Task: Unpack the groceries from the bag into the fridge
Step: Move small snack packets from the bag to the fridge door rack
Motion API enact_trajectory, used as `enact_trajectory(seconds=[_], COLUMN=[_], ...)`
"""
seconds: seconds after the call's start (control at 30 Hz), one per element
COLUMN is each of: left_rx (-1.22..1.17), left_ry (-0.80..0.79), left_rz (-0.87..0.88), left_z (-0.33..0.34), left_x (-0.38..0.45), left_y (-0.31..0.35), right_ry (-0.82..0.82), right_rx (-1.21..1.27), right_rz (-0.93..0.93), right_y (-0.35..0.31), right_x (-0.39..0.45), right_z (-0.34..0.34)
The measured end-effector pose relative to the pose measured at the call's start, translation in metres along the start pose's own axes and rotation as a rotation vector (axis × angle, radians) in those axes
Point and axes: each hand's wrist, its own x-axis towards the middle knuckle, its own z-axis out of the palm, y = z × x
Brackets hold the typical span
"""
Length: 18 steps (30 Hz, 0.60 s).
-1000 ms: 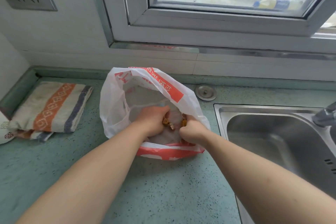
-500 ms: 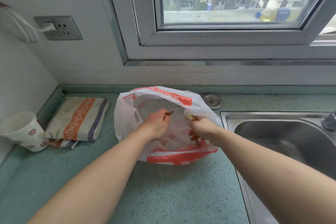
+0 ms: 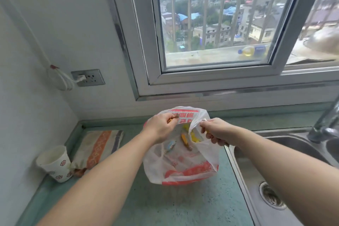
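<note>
A thin white plastic bag (image 3: 183, 169) with red print stands on the green countertop (image 3: 165, 205), its mouth pulled upward. My left hand (image 3: 161, 130) pinches the bag's left rim. My right hand (image 3: 216, 132) grips the right rim. Through the plastic show small wrapped items: a pale blue one (image 3: 169, 146), an orange one (image 3: 185, 140) and a yellow one (image 3: 194, 135). No fridge is in view.
A steel sink (image 3: 286, 174) with a tap (image 3: 328, 121) lies right of the bag. A folded striped towel (image 3: 99, 147) and a paper cup (image 3: 56, 163) sit in the left corner. A wall socket (image 3: 88, 77) and a barred window (image 3: 216, 18) are behind.
Both hands have come up out of the bag and lifted its rim, so the bag now stands taller. The view has tilted upward toward the window.
</note>
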Motion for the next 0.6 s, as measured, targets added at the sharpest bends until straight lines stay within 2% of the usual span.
enact_trajectory(seconds=[0.23, 0.4, 0.6], left_rx=[-0.053, -0.056, -0.070], left_ry=[-0.060, -0.092, -0.146], left_rz=[0.162, 0.273, 0.459], left_z=[-0.017, -0.027, -0.022], left_x=[-0.016, -0.025, -0.042], left_y=[0.021, 0.045, 0.120], right_ry=[0.291, 0.422, 0.615], right_rx=[0.108, 0.189, 0.209], right_rz=[0.035, 0.058, -0.008], right_y=[-0.025, -0.026, 0.000], right_x=[-0.060, -0.107, -0.182], right_z=[-0.013, -0.015, -0.045])
